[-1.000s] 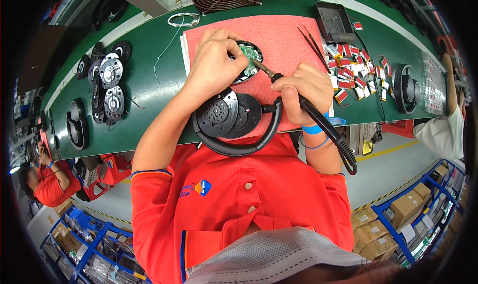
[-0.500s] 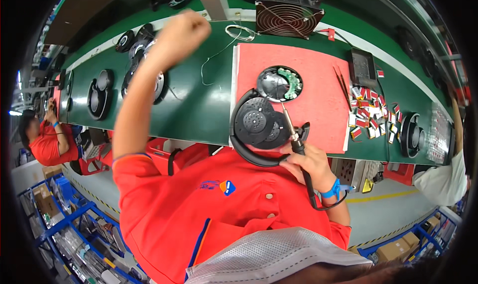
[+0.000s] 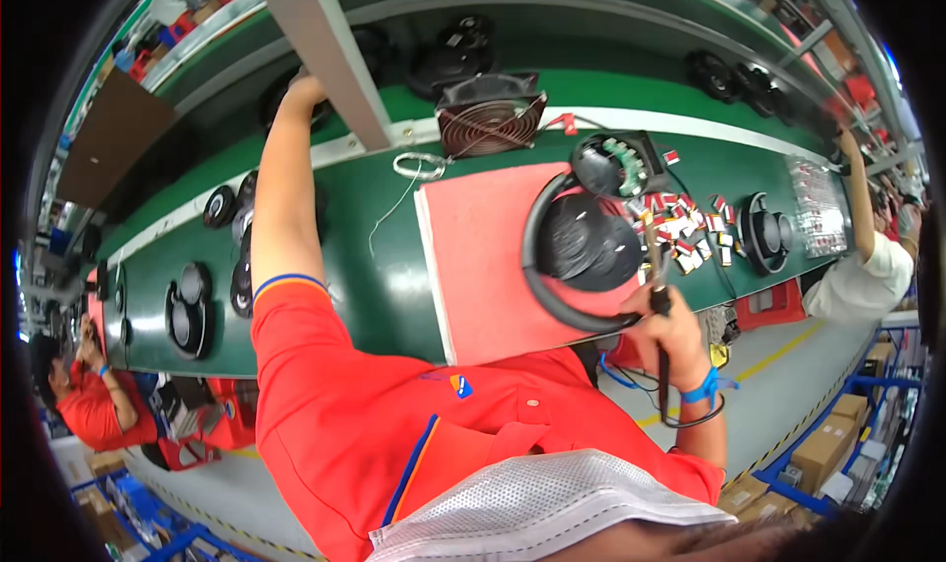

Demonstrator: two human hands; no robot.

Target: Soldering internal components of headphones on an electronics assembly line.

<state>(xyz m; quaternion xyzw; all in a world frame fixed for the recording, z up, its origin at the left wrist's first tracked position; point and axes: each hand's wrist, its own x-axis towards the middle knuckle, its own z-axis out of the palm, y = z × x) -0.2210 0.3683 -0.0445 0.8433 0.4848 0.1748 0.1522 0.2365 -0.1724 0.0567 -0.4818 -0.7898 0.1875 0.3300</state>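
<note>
My left arm stretches far forward over the bench. My left hand (image 3: 307,91) is beside a grey post, next to a dark round headphone part; its fingertips are hidden, so its grip does not show. My right hand (image 3: 680,337) is closed around a soldering iron (image 3: 662,365) whose metal tip points away from me. The same hand is at the end of the headband of black headphones (image 3: 572,237), apparently gripping it too. One opened ear cup (image 3: 595,166) of these shows a curved green circuit board. The headphones overlap the right part of a pink mat (image 3: 483,266).
Several small red-and-white battery packs (image 3: 680,232) lie right of the mat. A black fan (image 3: 490,124) and a coiled white wire (image 3: 419,165) are behind it. More headphones (image 3: 187,311) rest at left and right (image 3: 764,232). A grey post (image 3: 330,55) rises ahead. Other people sit at both sides.
My left hand has reached farther forward, to the post. My right hand has shifted right with the soldering iron, and the headphones have moved right across the mat with it. The view has shifted.
</note>
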